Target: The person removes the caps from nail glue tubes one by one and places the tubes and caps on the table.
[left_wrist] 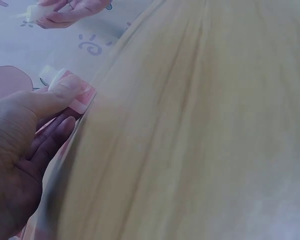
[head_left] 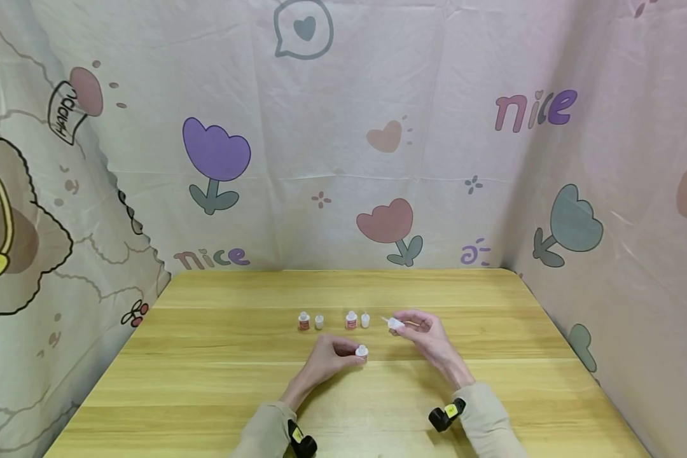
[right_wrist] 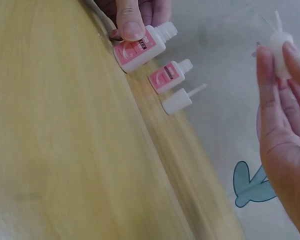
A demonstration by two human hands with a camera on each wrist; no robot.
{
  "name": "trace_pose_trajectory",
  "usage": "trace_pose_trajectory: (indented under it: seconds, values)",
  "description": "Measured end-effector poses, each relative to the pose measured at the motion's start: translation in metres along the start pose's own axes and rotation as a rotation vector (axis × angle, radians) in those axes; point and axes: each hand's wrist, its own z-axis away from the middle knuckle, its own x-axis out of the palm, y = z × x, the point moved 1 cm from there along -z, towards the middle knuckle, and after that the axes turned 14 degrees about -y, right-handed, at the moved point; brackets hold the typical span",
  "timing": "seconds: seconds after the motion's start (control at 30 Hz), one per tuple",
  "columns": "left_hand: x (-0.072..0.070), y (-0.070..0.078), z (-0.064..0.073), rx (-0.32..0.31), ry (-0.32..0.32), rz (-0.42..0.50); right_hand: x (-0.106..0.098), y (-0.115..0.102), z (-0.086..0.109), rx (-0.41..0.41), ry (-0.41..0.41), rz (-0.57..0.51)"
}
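Note:
My left hand [head_left: 326,359] pinches a small white glue bottle [right_wrist: 140,52] with a pink label between thumb and fingers, close over the table. Its threaded neck is uncovered and points up. To the right and a little farther back, my right hand [head_left: 432,336] holds a white brush cap [head_left: 395,324] by its body. The thin brush [right_wrist: 278,21] sticks out of the cap, away from the fingers. Beyond the left hand stands a second uncapped bottle [head_left: 352,321], with its brush cap [head_left: 365,320] standing brush-up to its right.
Farther left on the wooden table [head_left: 206,381] stand another uncapped pink-labelled bottle [head_left: 304,322] and its white cap [head_left: 319,322], in line with the other pair. A printed cloth [head_left: 332,222] hangs behind the table's far edge and along both sides.

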Motion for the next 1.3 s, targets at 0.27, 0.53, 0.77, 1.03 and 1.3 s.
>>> trace_pose_trajectory:
  seconds: [0.27, 0.53, 0.77, 1.03, 1.3]
  values:
    - [0.003, -0.008, -0.005, 0.038, -0.004, 0.011, -0.003, -0.001, 0.002, 0.168, 0.039, 0.252]
    - [0.01, -0.006, -0.008, 0.037, 0.001, -0.014, -0.008, 0.001, 0.004, 0.232, 0.074, 0.351]
    - [0.019, -0.003, -0.014, 0.055, 0.03, -0.015, -0.013, 0.0, 0.007, 0.272, 0.1, 0.379]
    - [0.031, 0.003, -0.025, 0.015, 0.061, -0.023, -0.021, 0.002, 0.01, 0.332, 0.152, 0.409]
    - [0.04, 0.006, -0.038, 0.005, 0.107, -0.024, -0.032, 0.003, 0.013, 0.354, 0.198, 0.469]
